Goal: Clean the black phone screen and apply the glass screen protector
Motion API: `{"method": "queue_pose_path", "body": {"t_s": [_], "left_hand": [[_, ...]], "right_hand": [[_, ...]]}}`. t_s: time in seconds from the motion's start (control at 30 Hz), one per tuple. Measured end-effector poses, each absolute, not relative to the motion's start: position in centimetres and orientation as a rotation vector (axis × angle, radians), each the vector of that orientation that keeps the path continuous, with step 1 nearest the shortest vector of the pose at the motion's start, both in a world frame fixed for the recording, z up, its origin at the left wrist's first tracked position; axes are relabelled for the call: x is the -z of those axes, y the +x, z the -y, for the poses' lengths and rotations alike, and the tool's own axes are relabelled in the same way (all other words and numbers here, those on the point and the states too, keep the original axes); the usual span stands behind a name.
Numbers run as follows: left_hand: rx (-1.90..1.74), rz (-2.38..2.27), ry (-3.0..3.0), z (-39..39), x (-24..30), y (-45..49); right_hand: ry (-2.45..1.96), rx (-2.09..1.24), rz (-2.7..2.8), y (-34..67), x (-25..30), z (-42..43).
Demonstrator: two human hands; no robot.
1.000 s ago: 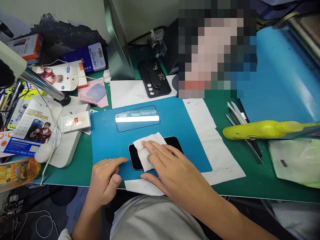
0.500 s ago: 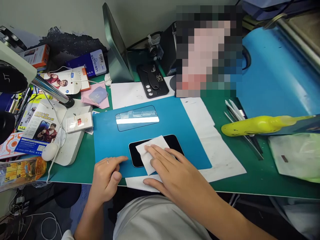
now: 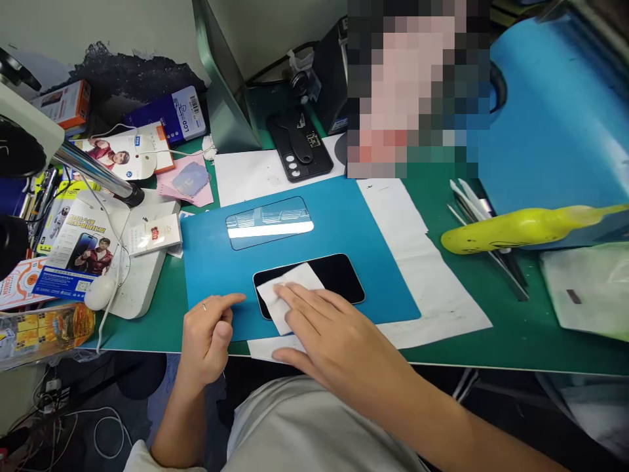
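Note:
A phone with a dark screen lies face up on the blue mat. On its left half, my right hand presses a white wipe under its fingers, with the thumb held apart below. My left hand hovers left of the phone, index finger stretched toward it and the other fingers loosely curled. It holds nothing I can see. Further back on the mat is a clear screen protector with a black border, touched by neither hand.
White paper sticks out from under the mat. A black phone case lies behind it. To the right are a yellow squeeze bottle, tweezers and a pale packet. Boxes and a lamp pole crowd the left.
My right hand has slid the wipe left along the phone, baring more of the screen's right side. My left hand stays almost in place; the view has shifted slightly.

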State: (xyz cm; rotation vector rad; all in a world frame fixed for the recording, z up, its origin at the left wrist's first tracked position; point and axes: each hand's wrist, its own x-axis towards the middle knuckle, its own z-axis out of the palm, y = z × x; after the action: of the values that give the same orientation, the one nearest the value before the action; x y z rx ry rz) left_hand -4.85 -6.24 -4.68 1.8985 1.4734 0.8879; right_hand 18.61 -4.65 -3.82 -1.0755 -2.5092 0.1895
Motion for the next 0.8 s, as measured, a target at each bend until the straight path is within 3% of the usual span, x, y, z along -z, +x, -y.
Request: {"method": "queue_pose_path", "body": {"t_s": [0.63, 0.8], "left_hand": [[-0.946, -1.476, 2.295, 6.1, 3.8, -4.0], [-0.736, -1.459, 2.297, 7.3, 3.4, -3.1]], "right_hand": [[-1.073, -0.111, 2.517, 16.5, 4.4, 5.3], [-1.069, -0.091, 2.489, 15.4, 4.6, 4.5]]}}
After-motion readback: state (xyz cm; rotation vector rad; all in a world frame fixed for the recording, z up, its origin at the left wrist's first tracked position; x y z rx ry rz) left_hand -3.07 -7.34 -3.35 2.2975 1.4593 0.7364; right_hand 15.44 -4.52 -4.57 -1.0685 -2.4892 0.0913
